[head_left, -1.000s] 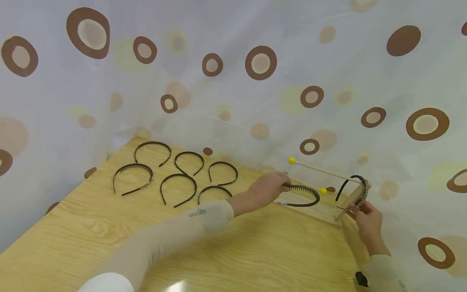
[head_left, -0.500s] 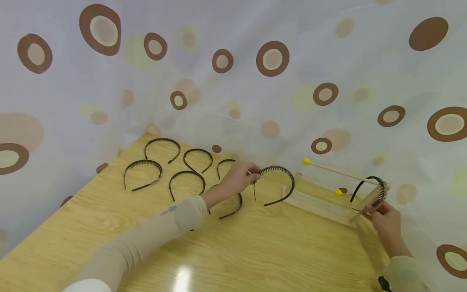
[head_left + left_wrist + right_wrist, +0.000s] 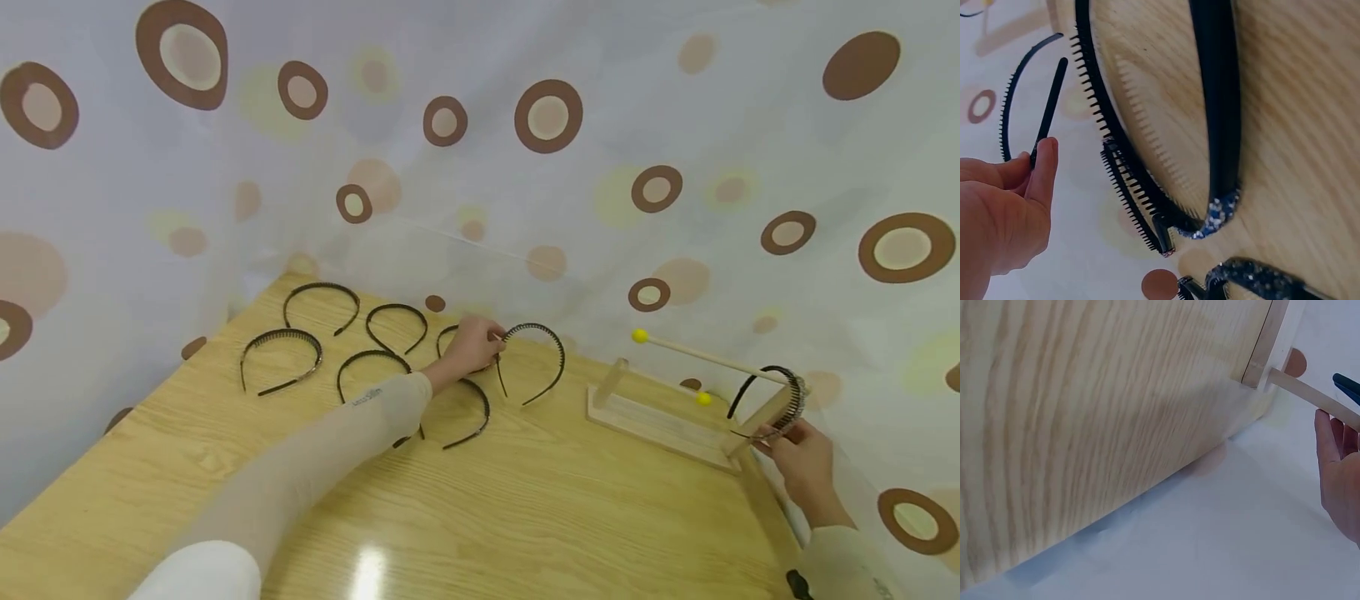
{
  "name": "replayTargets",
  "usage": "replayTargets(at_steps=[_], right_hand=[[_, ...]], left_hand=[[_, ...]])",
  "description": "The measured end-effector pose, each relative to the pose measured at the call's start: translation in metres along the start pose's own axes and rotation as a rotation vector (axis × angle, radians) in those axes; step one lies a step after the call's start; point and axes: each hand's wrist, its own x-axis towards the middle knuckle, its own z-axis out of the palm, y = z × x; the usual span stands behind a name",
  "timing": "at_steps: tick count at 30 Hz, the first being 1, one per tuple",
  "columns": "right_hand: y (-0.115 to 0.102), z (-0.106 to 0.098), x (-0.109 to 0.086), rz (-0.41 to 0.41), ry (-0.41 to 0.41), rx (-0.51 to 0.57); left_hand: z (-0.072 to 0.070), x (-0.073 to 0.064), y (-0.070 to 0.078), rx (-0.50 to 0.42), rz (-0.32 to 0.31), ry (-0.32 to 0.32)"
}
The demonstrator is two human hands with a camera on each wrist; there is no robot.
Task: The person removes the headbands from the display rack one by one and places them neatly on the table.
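My left hand (image 3: 471, 343) pinches a black toothed headband (image 3: 561, 354) by one end, its arch upright beside the other headbands. The left wrist view shows this left hand (image 3: 1010, 215) with the pinched headband (image 3: 1005, 119) rising from its fingertips. At the right, my right hand (image 3: 806, 462) holds the lower part of another headband (image 3: 797, 404), which arches around the upper right end of a wooden rack (image 3: 660, 429). In the right wrist view, the right hand's fingers (image 3: 1325, 434) lie against the rack's wooden upright (image 3: 1316, 397), with a dark headband tip (image 3: 1347, 386) beyond.
Several black headbands lie on the wooden table (image 3: 525, 517), among them one at the back (image 3: 322, 285) and one with a glittery end (image 3: 281, 333). The rack's rods end in yellow balls (image 3: 639, 336). A patterned curtain (image 3: 480, 233) borders the table behind.
My left hand has carried its headband leftward, away from the front of the rack, and stood it more upright close to the others. The right hand stays at the rack's end.
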Motion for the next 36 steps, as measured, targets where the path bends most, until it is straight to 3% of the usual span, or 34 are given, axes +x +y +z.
replayTargets(at_steps=[9,16,20,27,36], right_hand=[[0.0,-0.007,0.003,-0.052,-0.012,0.038],[-0.001,-0.006,0.002,-0.081,-0.002,0.097],[0.001,-0.007,0.002,-0.094,0.012,0.113],[0.007,-0.01,-0.001,-0.054,0.031,0.103],[0.01,-0.018,-0.007,-0.063,0.043,0.119]], left_hand=[[0.012,0.021,-0.008,0.212,-0.084,-0.029],[0.014,0.029,-0.005,0.41,-0.087,-0.029],[0.015,0.029,-0.008,0.395,-0.077,-0.005],[0.014,0.027,-0.016,0.261,-0.066,0.001],[0.013,0.028,-0.005,0.297,0.036,0.023]])
